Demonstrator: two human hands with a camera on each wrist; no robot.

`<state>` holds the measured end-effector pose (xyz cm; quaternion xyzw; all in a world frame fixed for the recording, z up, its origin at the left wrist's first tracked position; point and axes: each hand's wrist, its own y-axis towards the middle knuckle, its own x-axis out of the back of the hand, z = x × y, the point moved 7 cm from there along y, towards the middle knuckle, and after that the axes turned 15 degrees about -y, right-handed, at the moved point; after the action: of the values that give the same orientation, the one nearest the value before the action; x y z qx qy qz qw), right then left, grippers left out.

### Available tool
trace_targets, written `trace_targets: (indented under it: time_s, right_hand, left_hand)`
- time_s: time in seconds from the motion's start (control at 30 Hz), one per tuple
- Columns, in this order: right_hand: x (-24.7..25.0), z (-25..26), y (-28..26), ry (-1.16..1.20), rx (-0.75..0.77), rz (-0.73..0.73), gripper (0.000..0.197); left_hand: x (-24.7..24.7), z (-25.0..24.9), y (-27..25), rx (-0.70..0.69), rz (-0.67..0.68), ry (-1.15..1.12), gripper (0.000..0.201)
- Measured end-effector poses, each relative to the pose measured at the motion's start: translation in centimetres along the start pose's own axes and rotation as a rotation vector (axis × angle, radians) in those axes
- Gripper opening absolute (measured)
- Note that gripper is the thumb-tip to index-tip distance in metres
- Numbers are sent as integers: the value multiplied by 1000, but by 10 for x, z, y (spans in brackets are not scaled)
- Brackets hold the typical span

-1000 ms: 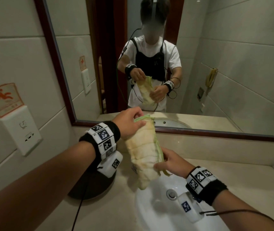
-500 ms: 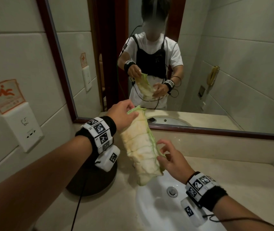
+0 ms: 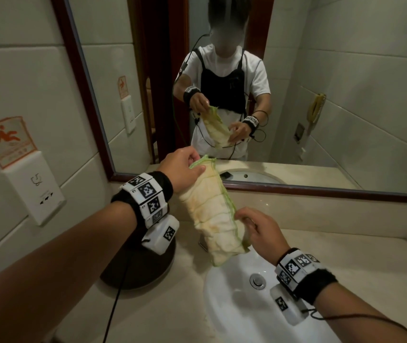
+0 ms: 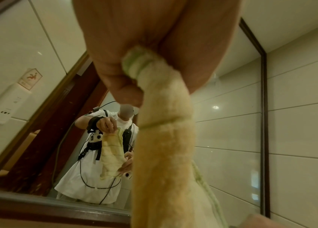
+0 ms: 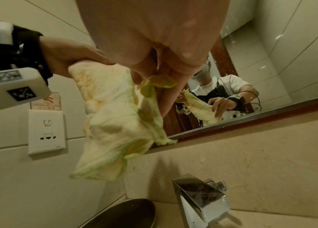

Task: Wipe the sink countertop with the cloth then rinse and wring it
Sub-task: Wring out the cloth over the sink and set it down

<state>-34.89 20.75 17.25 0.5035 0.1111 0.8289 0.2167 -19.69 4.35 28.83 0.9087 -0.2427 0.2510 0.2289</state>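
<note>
A cream cloth (image 3: 210,211) with green stitched edges hangs bunched lengthwise above the left rim of the white sink (image 3: 242,315). My left hand (image 3: 195,167) grips its top end, and the fist round that end fills the left wrist view (image 4: 127,74). My right hand (image 3: 243,219) is at the cloth's lower right edge, thumb and fingers pinching the green hem (image 5: 150,95). The cloth's bottom end (image 5: 95,169) hangs free above the beige countertop (image 3: 346,258). The mirror shows both hands on the cloth.
A chrome faucet (image 5: 199,197) stands behind the basin, mostly hidden by the cloth in the head view. A dark round dish (image 3: 138,271) sits on the counter under my left wrist. A wall socket (image 3: 36,189) is at left, and the framed mirror (image 3: 296,189) runs along the back.
My right hand let go of the cloth's lower edge, opened, and now pinches the edge again. My left hand kept its grip on the top end and rose slightly.
</note>
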Motion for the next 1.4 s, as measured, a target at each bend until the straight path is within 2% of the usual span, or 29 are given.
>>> trace_targets:
  time_s: [0.1, 0.17, 0.3, 0.37, 0.47, 0.6, 0.77, 0.93, 1.07, 1.2, 1.3, 1.4]
  right_hand:
    - [3, -4, 2, -2, -38, -17, 41]
    - [-1, -6, 4, 29, -106, 48, 35]
    - [-13, -3, 2, 119, -158, 223, 6]
    - [-17, -1, 0, 60, -121, 252, 18]
    - [-18, 2, 1, -59, -48, 253, 24]
    - [-14, 0, -4, 26, -11, 209, 15]
    - [-7, -6, -4, 6, 32, 177, 8]
    - [-10, -8, -6, 83, -27, 266, 12]
    - [-24, -4, -10, 285, -162, 391, 21]
    - [-24, -3, -12, 467, -295, 355, 23]
    - [-20, -12, -14, 610, -416, 268, 20]
    - [-17, -14, -14, 596, -407, 237, 16]
  left_hand:
    - [1, -1, 0, 4, -3, -9, 14]
    - [1, -3, 0, -1, -12, -12, 14]
    - [2, -10, -1, -26, -28, -10, 14]
    - [2, -10, -1, -25, -16, 2, 14]
    - [0, -6, -2, -19, 11, 41, 14]
    - [2, 4, -3, 9, 21, 48, 15]
    - [3, 11, -6, 21, 60, 36, 16]
    - [3, 24, -9, 58, 79, 61, 15]
    - [-1, 23, -13, 50, 63, 26, 16]
    - [1, 22, -14, 54, 38, 9, 16]
    - [2, 25, -15, 78, 51, -11, 17]
    - [3, 24, -18, 89, 63, -33, 17]
